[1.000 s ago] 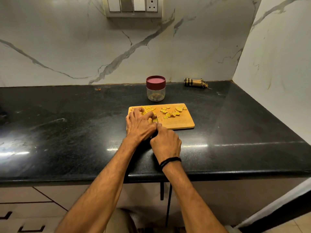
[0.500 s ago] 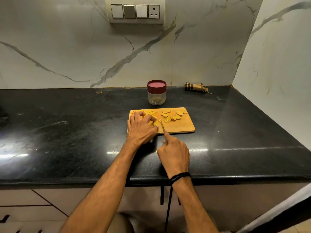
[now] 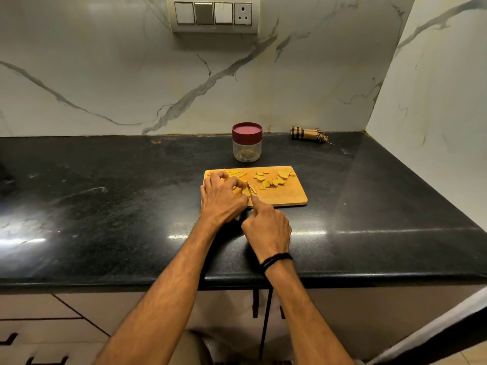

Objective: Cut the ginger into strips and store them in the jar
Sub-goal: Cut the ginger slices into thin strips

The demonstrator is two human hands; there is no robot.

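Wooden board bears ginger rounds, thin strips, narrow knife.

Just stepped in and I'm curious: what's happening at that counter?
A person is cutting ginger on a wooden board on the black counter. The left hand holds a ginger piece down, while the right hand grips a small knife beside it. Cut strips lie at the board's far left, round slices wait on its right. The jar behind the board has its red lid on.

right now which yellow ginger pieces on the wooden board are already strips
The thin yellow sticks at the wooden board's far-left corner; the round slices lie further right.
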